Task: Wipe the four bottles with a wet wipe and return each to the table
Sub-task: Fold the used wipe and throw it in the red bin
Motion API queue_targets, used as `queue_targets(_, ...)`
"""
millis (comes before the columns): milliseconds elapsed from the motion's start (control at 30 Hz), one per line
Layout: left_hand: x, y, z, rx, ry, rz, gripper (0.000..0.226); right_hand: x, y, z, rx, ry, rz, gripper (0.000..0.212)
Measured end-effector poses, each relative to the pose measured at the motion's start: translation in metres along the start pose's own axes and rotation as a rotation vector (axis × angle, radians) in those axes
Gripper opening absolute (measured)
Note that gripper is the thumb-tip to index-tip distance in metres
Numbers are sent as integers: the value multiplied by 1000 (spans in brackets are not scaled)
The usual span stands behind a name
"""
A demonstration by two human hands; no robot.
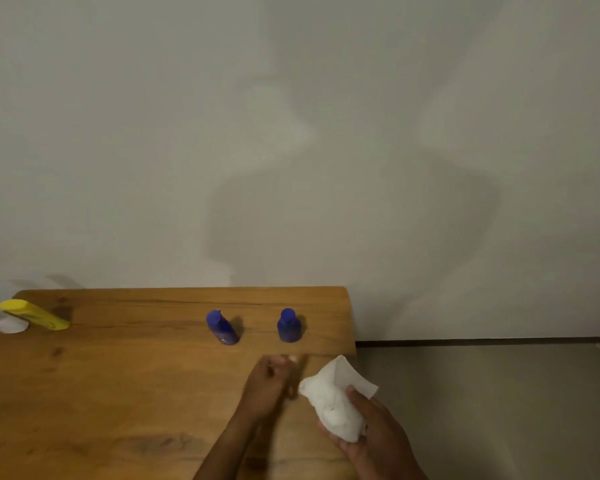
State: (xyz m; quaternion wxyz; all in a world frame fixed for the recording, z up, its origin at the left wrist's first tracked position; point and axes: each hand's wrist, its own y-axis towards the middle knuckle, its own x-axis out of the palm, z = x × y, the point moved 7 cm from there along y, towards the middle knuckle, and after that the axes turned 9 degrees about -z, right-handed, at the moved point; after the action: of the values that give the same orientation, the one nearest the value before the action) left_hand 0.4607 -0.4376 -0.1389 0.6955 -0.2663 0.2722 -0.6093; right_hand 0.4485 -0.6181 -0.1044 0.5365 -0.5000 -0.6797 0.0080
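Head view: a smooth brown wooden table (118,393) is seen by a plain wall. Two round blue bottles (221,328) (289,326) stand mid-table; a long yellow bottle (33,314) and a blurry white bottle (4,323) sit far left. A soft, crumpled white wipe (336,403) is gripped by the right hand (378,434). The left hand (267,386) is blurred, reaching with nothing held.

The table (118,375) is lying in the lower left, its wood top showing dark grain marks and a long crack running near the far edge. Its right corner is rounding off beside the floor (499,410). The wall (291,133) is standing behind it, plain and pale, carrying soft shadows. A dark baseboard (482,341) is running where wall and floor meet.
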Motion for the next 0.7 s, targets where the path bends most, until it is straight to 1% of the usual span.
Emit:
queue_targets(33, 15, -13, -14, -74, -125, -143, 38, 4, -1, 0, 12, -53, 22, 35)
queue_targets(67, 25, -25, -29, -128, -262, -256, 43, 8, -5, 0, 24, -186, 62, 22)
queue_targets(100, 33, -40, -36, -162, -383, -327, 42, 9, -7, 1, 22, -314, 101, 21)
queue_targets(167, 32, -57, -41, -119, -478, -335, 31, 15, -13, -2, -21, -586, 124, 22)
queue_targets(200, 31, -65, -41, -72, -487, -332, 27, 20, -15, -4, -24, -670, 119, 19)
queue_targets(267, 21, -79, -39, 20, -466, -329, 27, 33, -23, -4, -13, -756, 105, 13)
queue_targets(333, 9, -88, -38, 76, -424, -304, 40, 43, -31, -4, -27, -839, 78, 11)
queue_targets(400, -7, -97, -36, 113, -412, -281, 43, 55, -39, 1, -31, -895, 30, 12)
queue_targets(433, -14, -104, -36, 128, -419, -294, 41, 62, -43, 6, -36, -933, 18, 13)
queue_targets(500, -22, -125, -36, 144, -388, -374, 38, 78, -53, 18, -81, -1087, -6, 11)
queue_targets(567, -30, -142, -39, 168, -340, -438, 43, 90, -60, 34, -108, -1238, -47, 8)
queue_targets(600, -35, -150, -40, 195, -289, -449, 46, 94, -63, 43, -113, -1266, -46, 9)
queue_targets(667, -50, -161, -46, 250, -125, -389, 46, 101, -71, 57, -133, -1279, -5, 10)
queue_targets(700, -60, -164, -49, 284, -59, -327, 39, 105, -75, 62, -157, -1273, 2, 10)
